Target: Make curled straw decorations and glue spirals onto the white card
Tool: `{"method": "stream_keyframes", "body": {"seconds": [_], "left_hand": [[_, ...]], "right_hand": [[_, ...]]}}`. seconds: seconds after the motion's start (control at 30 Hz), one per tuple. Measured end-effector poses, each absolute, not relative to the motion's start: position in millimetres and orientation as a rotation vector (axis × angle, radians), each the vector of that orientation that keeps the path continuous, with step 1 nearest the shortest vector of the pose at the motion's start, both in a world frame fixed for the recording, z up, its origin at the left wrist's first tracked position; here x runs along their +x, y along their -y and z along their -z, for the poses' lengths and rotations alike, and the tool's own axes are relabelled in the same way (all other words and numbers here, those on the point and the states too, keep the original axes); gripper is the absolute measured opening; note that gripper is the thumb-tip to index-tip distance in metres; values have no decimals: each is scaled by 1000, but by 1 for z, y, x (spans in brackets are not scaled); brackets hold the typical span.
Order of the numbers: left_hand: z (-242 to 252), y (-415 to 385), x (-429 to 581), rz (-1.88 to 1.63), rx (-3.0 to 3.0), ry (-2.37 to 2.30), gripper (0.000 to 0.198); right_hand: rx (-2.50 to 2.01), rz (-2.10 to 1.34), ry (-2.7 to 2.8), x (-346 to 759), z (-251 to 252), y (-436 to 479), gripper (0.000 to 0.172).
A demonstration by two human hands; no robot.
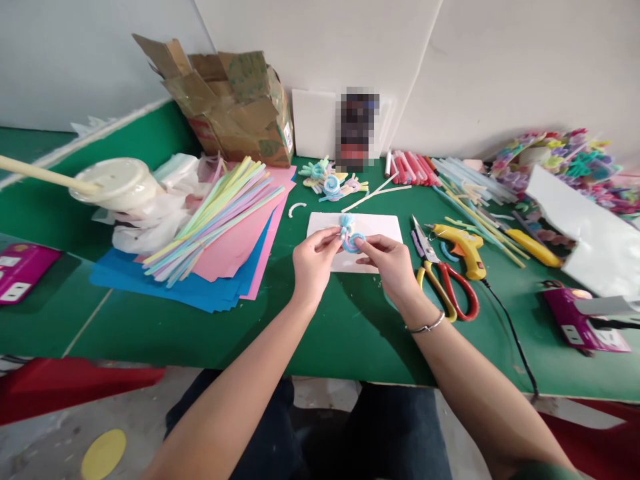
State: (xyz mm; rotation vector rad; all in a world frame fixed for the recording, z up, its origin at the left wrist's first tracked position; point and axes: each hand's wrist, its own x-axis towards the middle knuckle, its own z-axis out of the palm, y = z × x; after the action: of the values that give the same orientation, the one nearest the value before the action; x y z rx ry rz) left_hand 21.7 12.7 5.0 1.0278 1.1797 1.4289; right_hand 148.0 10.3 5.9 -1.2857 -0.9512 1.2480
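Above a white card (387, 227), my left hand (315, 259) and my right hand (393, 263) come together around a small pastel pipe-cleaner craft (346, 225). Its upper end is a bushy light-blue tuft, pinched by my left thumb and fingers. My right thumb and forefinger grip a blue-and-white pipe-cleaner coil (355, 243) just beside it. Whether tuft and coil are joined I cannot tell. Right of the card lie scissors (463, 293) with red and yellow handles and a yellow glue gun (463, 247). Behind the card sits a pile of similar pastel curled pieces (330, 183).
Pastel pipe cleaners (215, 220) lie across pink and blue sheets (200, 297) at left, near a lidded cup (117, 183). A cardboard box (240, 110) and a pixelated phone-like object (357, 130) stand behind. The glue gun's black cord (513, 340) runs off the front edge.
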Motion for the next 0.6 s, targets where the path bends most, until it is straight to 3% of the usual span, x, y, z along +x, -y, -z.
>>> {"method": "stream_keyframes", "body": {"seconds": [0.6], "left_hand": [[-2,-14,23,-1425,1070,-1170,13]], "right_hand": [[-1262,-1240,968,145,-6,-10,25]]}}
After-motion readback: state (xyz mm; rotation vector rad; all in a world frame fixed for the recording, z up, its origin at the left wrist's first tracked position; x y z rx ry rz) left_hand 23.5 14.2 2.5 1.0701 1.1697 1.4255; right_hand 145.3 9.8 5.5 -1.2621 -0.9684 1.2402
